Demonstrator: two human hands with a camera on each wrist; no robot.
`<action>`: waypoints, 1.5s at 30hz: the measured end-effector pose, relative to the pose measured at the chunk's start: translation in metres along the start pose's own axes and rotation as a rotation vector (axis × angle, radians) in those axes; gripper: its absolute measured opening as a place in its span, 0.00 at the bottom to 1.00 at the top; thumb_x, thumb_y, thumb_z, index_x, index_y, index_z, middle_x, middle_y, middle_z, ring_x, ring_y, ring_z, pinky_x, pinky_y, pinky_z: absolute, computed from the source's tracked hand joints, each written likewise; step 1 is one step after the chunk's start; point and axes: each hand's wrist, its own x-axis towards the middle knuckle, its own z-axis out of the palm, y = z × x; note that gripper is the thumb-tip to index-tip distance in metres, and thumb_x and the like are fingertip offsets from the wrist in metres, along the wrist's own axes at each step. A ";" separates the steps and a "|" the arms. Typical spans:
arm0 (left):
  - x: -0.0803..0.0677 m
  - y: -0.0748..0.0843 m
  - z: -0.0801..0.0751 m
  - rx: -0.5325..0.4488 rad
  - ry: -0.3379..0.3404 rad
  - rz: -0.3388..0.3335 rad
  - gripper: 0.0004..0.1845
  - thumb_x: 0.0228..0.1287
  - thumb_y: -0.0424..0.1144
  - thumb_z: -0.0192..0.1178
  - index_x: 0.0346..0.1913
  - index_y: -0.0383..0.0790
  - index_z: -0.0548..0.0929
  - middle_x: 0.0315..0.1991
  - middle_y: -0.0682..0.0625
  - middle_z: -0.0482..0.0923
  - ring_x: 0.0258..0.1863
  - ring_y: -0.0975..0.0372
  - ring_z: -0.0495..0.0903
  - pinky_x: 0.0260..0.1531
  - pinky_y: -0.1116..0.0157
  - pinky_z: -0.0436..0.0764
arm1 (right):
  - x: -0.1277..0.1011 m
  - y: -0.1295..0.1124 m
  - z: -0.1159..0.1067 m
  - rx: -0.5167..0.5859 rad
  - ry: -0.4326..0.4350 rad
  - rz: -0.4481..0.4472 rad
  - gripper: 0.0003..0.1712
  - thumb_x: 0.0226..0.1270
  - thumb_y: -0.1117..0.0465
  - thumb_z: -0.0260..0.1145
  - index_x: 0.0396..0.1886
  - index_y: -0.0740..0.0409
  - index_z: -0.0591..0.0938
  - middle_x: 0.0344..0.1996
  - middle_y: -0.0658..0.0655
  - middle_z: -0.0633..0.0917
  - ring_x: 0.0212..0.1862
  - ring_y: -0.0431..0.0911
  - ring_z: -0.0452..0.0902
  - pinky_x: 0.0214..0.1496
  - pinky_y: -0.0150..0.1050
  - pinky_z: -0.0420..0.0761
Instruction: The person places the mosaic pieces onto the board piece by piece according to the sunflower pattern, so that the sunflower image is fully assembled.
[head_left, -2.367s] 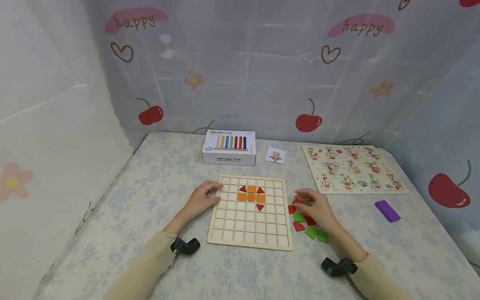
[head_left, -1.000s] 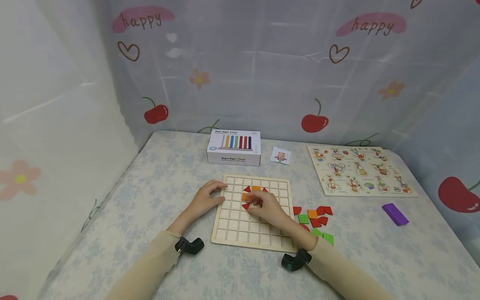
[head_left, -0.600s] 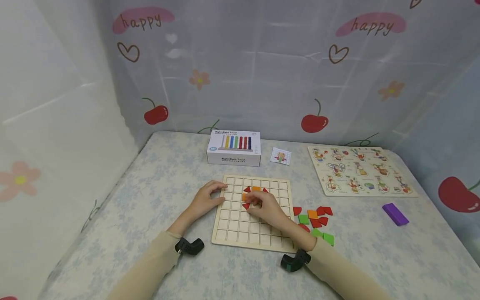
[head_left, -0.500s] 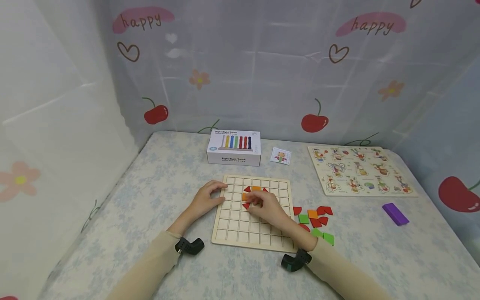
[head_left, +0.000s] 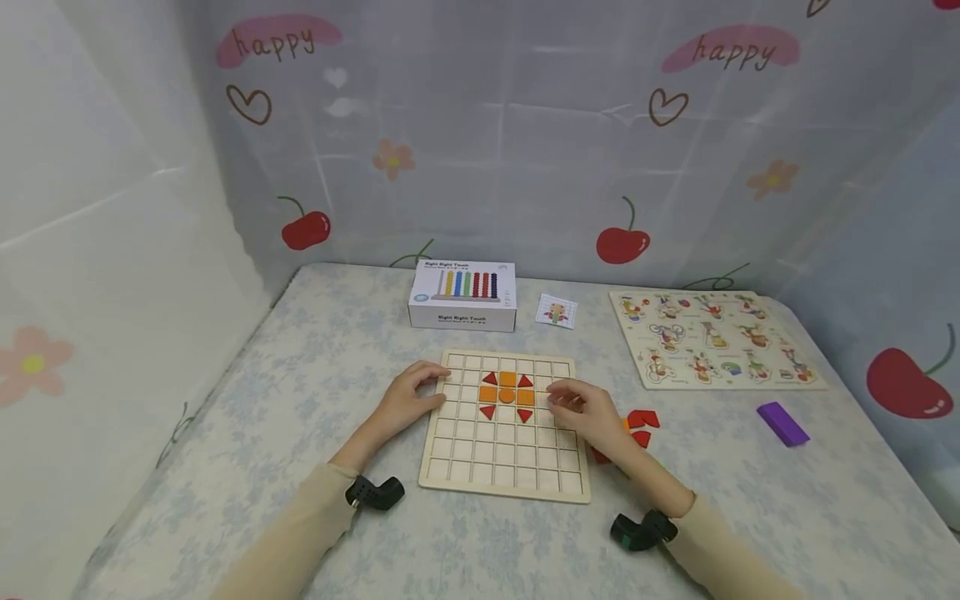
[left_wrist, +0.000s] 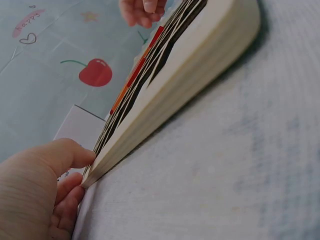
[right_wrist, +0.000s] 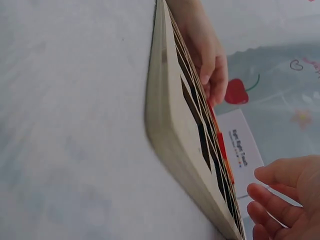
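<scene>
A square wooden grid board lies on the table, its cells bordered by thin strips. Near its top sit orange squares, an orange circle and several red triangles. My left hand holds the board's left edge; in the left wrist view its thumb lies on the rim, with the other fingers beside it. Over the board's right side is my right hand, fingers loosely bent and nothing between them. Loose red pieces lie beyond it, partly hidden by the hand and forearm.
Behind the board stand a white box and a small patterned card. A wooden picture puzzle lies at the back right, with a purple block in front of it. A printed curtain closes off the back.
My right hand carries a red triangle from the loose pieces onto the board, lets go and draws back right, uncovering the triangle at the lower left. My left hand stays at the board's edge.
</scene>
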 end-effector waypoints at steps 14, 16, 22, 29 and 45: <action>0.001 -0.001 0.000 0.017 0.001 -0.001 0.19 0.61 0.35 0.63 0.56 0.42 0.80 0.57 0.47 0.75 0.58 0.54 0.74 0.62 0.54 0.73 | -0.045 0.038 -0.068 -0.176 0.068 0.133 0.21 0.55 0.68 0.71 0.50 0.62 0.80 0.39 0.60 0.86 0.34 0.36 0.73 0.34 0.27 0.76; 0.001 -0.001 -0.001 0.014 -0.002 -0.006 0.19 0.61 0.35 0.63 0.56 0.42 0.80 0.57 0.48 0.75 0.58 0.55 0.74 0.62 0.54 0.73 | -0.048 0.039 -0.072 -0.167 0.055 0.152 0.22 0.55 0.67 0.71 0.52 0.62 0.80 0.40 0.60 0.85 0.36 0.38 0.74 0.34 0.27 0.75; 0.002 -0.002 -0.001 0.017 -0.001 0.002 0.19 0.62 0.35 0.63 0.57 0.43 0.79 0.57 0.48 0.75 0.58 0.55 0.74 0.62 0.55 0.73 | -0.052 0.044 -0.079 -0.128 0.027 0.150 0.24 0.56 0.64 0.72 0.53 0.63 0.80 0.42 0.61 0.86 0.38 0.37 0.77 0.37 0.26 0.76; 0.000 -0.001 0.000 0.005 0.001 0.009 0.19 0.60 0.35 0.64 0.56 0.43 0.80 0.56 0.47 0.76 0.57 0.54 0.75 0.61 0.54 0.73 | -0.052 0.051 -0.078 -0.127 0.014 0.127 0.27 0.56 0.65 0.71 0.57 0.63 0.78 0.43 0.61 0.86 0.38 0.35 0.75 0.36 0.26 0.75; 0.000 0.001 0.000 0.003 0.000 0.015 0.19 0.61 0.35 0.63 0.56 0.42 0.80 0.57 0.47 0.76 0.57 0.54 0.74 0.61 0.52 0.73 | -0.048 0.029 -0.062 -0.130 0.077 0.043 0.24 0.54 0.67 0.72 0.53 0.65 0.80 0.38 0.62 0.85 0.29 0.37 0.70 0.29 0.27 0.74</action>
